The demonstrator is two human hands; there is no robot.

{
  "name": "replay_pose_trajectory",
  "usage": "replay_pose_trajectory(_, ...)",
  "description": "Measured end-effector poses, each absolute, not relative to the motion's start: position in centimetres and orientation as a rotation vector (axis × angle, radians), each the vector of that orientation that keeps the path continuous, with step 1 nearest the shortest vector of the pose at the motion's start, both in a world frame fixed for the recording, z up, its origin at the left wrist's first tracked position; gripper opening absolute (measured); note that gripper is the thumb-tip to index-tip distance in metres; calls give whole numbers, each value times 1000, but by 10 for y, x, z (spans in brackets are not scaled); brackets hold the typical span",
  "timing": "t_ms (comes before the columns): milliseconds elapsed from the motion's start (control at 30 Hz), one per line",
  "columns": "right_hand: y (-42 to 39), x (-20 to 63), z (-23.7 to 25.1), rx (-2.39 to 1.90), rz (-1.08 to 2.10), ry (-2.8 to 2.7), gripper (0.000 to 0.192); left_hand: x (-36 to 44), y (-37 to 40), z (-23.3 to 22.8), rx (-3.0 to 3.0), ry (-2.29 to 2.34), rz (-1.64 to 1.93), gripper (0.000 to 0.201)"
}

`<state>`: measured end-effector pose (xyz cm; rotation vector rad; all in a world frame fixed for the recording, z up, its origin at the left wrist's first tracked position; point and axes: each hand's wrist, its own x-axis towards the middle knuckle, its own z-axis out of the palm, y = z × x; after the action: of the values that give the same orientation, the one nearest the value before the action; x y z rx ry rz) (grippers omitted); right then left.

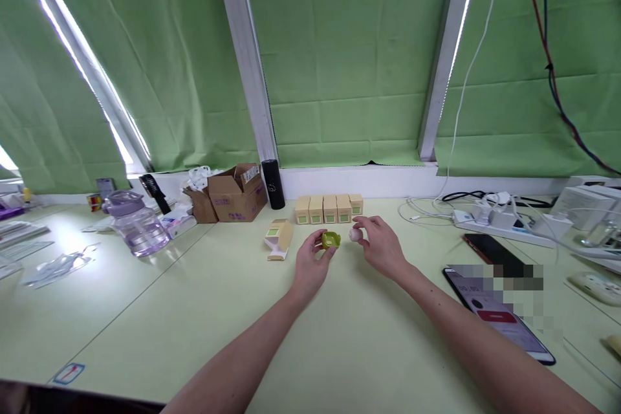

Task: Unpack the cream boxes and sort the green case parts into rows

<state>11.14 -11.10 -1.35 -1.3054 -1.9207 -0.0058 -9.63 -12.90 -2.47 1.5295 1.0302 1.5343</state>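
Note:
My left hand (312, 265) grips a small lime-green holder (331, 240) by its side, the hollow of the holder facing me. To the right of it, my right hand (381, 246) pinches a small round white piece (356, 234) between thumb and fingers. The two pieces are apart, with a short gap between them. Left of my left hand lies an opened small cardboard box (278, 239), its white inner flap sticking out. Behind both hands stands a row of several small tan boxes (330, 209) with green-framed labels.
A large brown carton (237, 193) and a black cylinder (273, 184) stand at the back, left of the row. Farther left is a purple water jug (138, 223). On the right lie two phones (499, 314), a power strip (504, 228) and loose cables.

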Motion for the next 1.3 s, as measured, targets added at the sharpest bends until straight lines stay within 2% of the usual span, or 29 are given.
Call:
replay_pose_trajectory(133, -102, 103, -24, -1368, -194, -2060, 60, -97, -130, -24, 1565, 1086, 1518, 42)
replay_pose_trajectory(267, -97, 101, -33, -1398, -228, -2087, 62, -97, -131, -22, 1591, 1109, 1506, 41)
replay_pose_trajectory(600, -103, 102, -33, -1401, -167, -2020, 62, -96, -132, -23, 1589, 1087, 1494, 42)
replay_pose_trajectory(867, -134, 93, -19, -1247, 10, -1838, 37, -94, -135, -20, 1496, 912, 1487, 46)
replay_pose_trajectory(1067, -158, 85, -28, -1056, 116, -1798, 47, -89, -143, -13, 1380, 750, 1443, 50)
replay_pose_trajectory(1300, -160, 82, -33, -934, 48, -1775, 49, -82, -154, -9, 1285, 691, 1279, 53)
